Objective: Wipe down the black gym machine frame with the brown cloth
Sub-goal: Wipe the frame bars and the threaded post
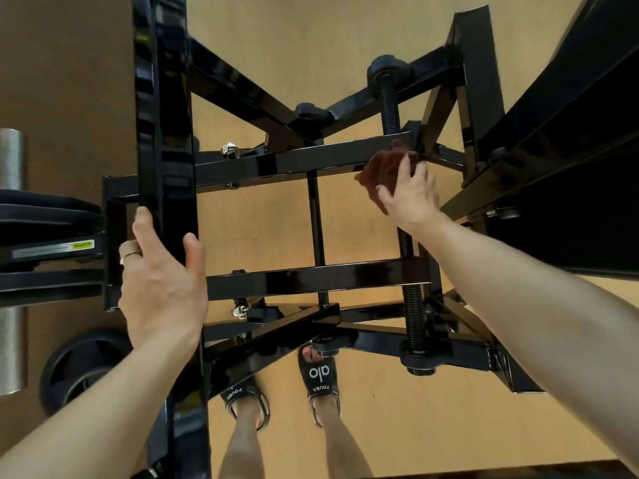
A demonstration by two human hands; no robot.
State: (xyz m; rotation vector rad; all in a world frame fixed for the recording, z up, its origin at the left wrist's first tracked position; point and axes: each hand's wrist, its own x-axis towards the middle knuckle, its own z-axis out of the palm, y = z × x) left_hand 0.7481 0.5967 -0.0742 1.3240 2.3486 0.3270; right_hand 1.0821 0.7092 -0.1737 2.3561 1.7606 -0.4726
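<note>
Fingers and thumb of the left hand (162, 281) were found curled round the near upright (166, 140) of the frame (311, 278), gripping it, judged as a brace. Two sandalled feet (320, 375) were noted below on the floor (380, 426). Farther off, the right hand (411, 195) was seen with fingers spread and fairly straight, pressing the cloth (383, 171) flat against the right end of the far crossbar (294, 160), beside a threaded rod (389, 105). Wiping was judged under way. A sweep leftward along that crossbar was judged due next, with pressure held and the near crossbar (318, 276) apparently remaining.
</note>
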